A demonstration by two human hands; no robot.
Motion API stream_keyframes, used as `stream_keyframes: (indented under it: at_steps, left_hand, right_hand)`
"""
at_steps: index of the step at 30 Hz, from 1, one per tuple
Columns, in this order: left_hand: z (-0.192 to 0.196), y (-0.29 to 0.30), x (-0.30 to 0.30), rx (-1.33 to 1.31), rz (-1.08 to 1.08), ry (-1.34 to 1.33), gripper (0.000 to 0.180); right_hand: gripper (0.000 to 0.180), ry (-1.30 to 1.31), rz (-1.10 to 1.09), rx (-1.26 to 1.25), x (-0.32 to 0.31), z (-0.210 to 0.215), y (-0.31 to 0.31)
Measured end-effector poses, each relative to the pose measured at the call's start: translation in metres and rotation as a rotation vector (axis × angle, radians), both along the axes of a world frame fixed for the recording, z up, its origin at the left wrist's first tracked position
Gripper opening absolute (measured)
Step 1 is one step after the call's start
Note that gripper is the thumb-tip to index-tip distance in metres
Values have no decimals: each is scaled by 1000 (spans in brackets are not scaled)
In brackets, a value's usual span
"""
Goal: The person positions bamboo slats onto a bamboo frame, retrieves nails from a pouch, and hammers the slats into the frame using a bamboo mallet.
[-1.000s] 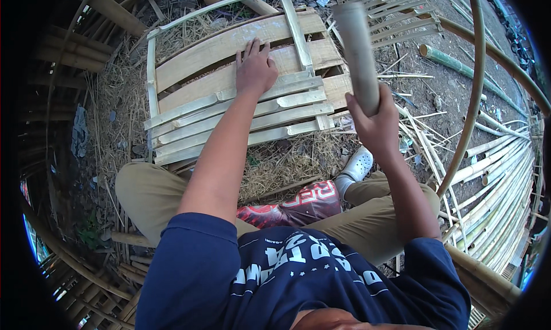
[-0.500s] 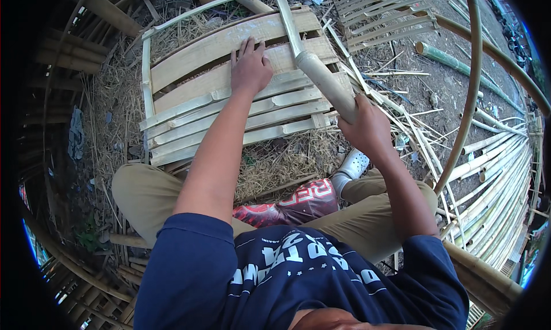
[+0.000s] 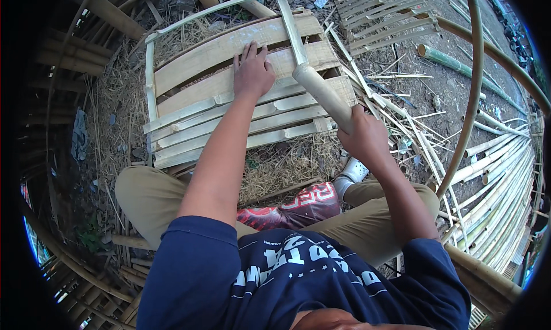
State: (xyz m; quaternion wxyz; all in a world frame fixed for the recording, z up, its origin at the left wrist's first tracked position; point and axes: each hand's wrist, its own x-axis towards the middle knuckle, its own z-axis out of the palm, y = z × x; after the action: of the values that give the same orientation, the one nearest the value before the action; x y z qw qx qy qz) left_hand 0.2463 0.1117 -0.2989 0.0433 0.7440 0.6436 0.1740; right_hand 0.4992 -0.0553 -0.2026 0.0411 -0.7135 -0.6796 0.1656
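My left hand (image 3: 254, 71) lies flat with its fingers spread on a wide wooden board (image 3: 198, 80), near the gap between two boards. My right hand (image 3: 365, 136) is wrapped round the near end of a short, thick bamboo club (image 3: 322, 95). Its far end sits over the lower end of an upright split-bamboo strip (image 3: 291, 31) at the right side of the panel; whether they touch I cannot tell. Several split-bamboo slats (image 3: 229, 118) cross the panel's near part, partly under my left forearm. Thin strips frame its left and far sides.
Dry straw and shavings surround the panel. A second slatted panel (image 3: 384, 17) lies at the far right, near a green bamboo pole (image 3: 459, 66). Many bamboo poles (image 3: 499, 186) are stacked at right. A curved bamboo pole (image 3: 475, 83) rises close by my right side.
The bamboo club in my right hand has come slightly down and toward me. My left hand stays flat on the board. The whole view has shifted a little.
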Motion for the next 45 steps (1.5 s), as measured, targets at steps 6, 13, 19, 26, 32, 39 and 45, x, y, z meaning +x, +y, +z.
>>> stream_keyframes:
  at_steps: [6,13,19,26,32,39,45]
  left_hand:
    - [1,3,0,-3,2,21,52]
    - [-1,3,1,-13,4,19,53]
    - [5,0,1,-11,-1,-7,53]
    - [-1,0,-3,-13,16,31,53]
    - [1,1,0,-9,12,6,53]
    - [0,0,-1,-13,13,13,53]
    - [-2,0,-2,-5,3,-3,52]
  right_hand:
    - [40,-3,-40,14,4,4,3]
    - [46,7,-8,-25,5,0,2]
    - [41,366,-111,281,-7,22,3]
    - [45,42,-77,-13,-5,16,4]
    - [46,34,-93,17,4,12,4]
    - [48,467,-179,111,3,19,9]
    - [46,105,-7,-72,11,9,14]
